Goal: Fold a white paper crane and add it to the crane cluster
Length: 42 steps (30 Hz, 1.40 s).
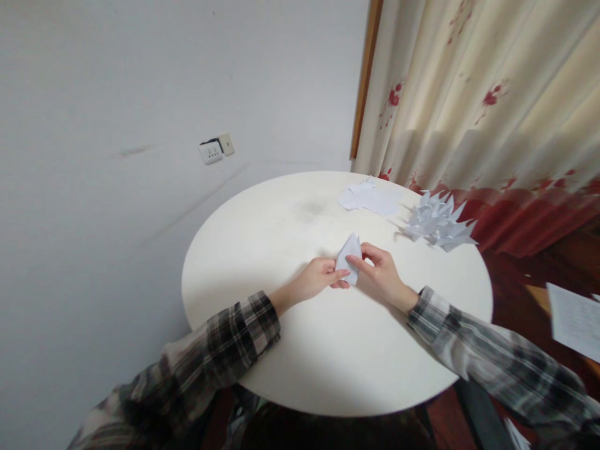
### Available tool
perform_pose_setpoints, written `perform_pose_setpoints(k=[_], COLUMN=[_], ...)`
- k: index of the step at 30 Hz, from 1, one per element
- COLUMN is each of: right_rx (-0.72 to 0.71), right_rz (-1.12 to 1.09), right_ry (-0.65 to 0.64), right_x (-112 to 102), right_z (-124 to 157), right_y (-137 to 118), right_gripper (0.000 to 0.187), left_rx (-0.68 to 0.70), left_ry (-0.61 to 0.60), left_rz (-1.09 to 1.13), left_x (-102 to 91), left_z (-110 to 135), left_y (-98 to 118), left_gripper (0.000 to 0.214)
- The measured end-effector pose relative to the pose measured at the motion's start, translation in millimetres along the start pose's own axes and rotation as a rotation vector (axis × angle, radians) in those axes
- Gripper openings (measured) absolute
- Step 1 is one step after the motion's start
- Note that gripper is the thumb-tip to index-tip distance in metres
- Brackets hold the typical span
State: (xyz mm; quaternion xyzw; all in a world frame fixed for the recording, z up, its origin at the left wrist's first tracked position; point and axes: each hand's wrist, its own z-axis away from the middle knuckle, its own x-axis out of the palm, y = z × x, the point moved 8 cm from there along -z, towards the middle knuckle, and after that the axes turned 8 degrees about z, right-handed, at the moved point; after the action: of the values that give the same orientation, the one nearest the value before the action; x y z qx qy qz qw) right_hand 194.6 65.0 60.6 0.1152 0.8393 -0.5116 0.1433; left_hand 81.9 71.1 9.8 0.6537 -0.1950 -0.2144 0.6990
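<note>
A small folded piece of white paper point(349, 254), pointed at the top, stands between both hands near the middle of the round cream table point(281, 250). My left hand point(315, 280) pinches its lower left edge with fingers closed. My right hand point(382, 272) grips its right side, fingers curled round it. Both sleeves are plaid.
A pile of folded white paper figures point(438, 222) lies at the table's far right edge. Flat white paper sheets point(370, 198) lie at the far side. A flowered curtain point(478, 94) hangs behind. A printed sheet point(575, 320) rests on a wooden surface at right. A wall socket point(210, 151) is on the white wall.
</note>
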Motion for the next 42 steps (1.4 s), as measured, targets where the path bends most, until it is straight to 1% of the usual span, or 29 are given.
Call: perform_pose_setpoints(k=[2, 4, 6, 9, 12, 14, 18, 20, 22, 25, 27, 29, 31, 33, 34, 37, 38, 39, 40, 42], right_rx=[0.047, 0.064, 0.057, 0.041, 0.036, 0.049, 0.1, 0.105, 0.083, 0.081, 0.131, 0.196, 0.257, 0.309, 0.329, 0.361, 0.363, 0.361, 0.353, 0.325], right_rz=[-0.097, -0.15, -0.156, -0.161, -0.183, -0.23, -0.333, -0.328, -0.296, -0.275, -0.263, -0.261, -0.303, -0.384, -0.429, -0.536, -0.549, -0.549, -0.533, -0.458], right_ry=[-0.085, -0.132, -0.128, -0.099, -0.09, -0.092, -0.138, -0.141, -0.114, -0.091, -0.118, -0.144, -0.158, -0.213, -0.264, -0.444, -0.475, -0.474, -0.442, -0.312], right_x=[7.6, 9.8, 5.6, -3.2, -6.6, -5.3, 2.6, 3.7, 1.4, 0.1, 4.0, 8.0, 10.6, 15.0, 18.6, 30.3, 32.4, 32.6, 31.0, 23.3], right_z=[-0.4, -1.3, -3.5, -7.3, -9.5, -9.9, -9.4, -9.3, -9.6, -9.4, -8.2, -6.0, -2.3, 3.5, 7.3, 19.1, 21.3, 21.4, 19.6, 12.6], right_y=[3.2, 3.8, 2.9, 1.6, 2.0, 3.8, 7.4, 6.8, 4.1, 3.1, 8.1, 15.9, 23.1, 27.1, 27.2, 22.6, 21.4, 21.2, 22.0, 25.2], right_gripper=[0.025, 0.027, 0.027, 0.028, 0.029, 0.031, 0.031, 0.032, 0.032, 0.029, 0.029, 0.025, 0.025, 0.025, 0.026, 0.027, 0.028, 0.028, 0.028, 0.027], left_rx=[-0.032, -0.056, -0.079, -0.079, -0.028, 0.033, 0.186, 0.227, 0.209, 0.139, 0.129, 0.154, 0.169, 0.141, 0.109, 0.007, -0.012, -0.012, 0.005, 0.063], left_ry=[-0.021, -0.061, -0.097, -0.111, -0.111, -0.094, 0.008, 0.037, 0.055, 0.114, 0.157, 0.18, 0.189, 0.16, 0.114, -0.095, -0.146, -0.163, -0.143, -0.035], left_rz=[-0.038, -0.056, -0.071, -0.109, -0.179, -0.274, -0.52, -0.55, -0.481, -0.239, -0.099, 0.008, 0.093, 0.147, 0.162, 0.178, 0.177, 0.17, 0.159, 0.107], left_x=[2.5, 6.5, 10.2, 12.2, 10.9, 7.3, -2.8, -4.5, -6.4, -13.9, -19.7, -24.2, -27.0, -25.3, -21.3, -2.9, 1.2, 2.2, -0.1, -11.0], left_z=[2.5, 5.6, 8.6, 10.8, 9.7, 8.3, 8.4, 9.0, 7.5, 1.0, -4.2, -8.0, -9.3, -8.6, -7.7, -2.9, -1.5, -1.0, -1.6, -4.2], left_y=[-2.3, -2.5, -2.0, -0.6, 1.1, 4.0, 15.8, 18.7, 15.2, 3.2, -1.8, -1.5, 0.6, 0.9, 0.0, -4.8, -6.2, -6.6, -6.0, -2.3], left_gripper=[0.03, 0.027, 0.025, 0.024, 0.025, 0.027, 0.031, 0.032, 0.032, 0.03, 0.03, 0.029, 0.032, 0.036, 0.037, 0.04, 0.04, 0.04, 0.039, 0.037])
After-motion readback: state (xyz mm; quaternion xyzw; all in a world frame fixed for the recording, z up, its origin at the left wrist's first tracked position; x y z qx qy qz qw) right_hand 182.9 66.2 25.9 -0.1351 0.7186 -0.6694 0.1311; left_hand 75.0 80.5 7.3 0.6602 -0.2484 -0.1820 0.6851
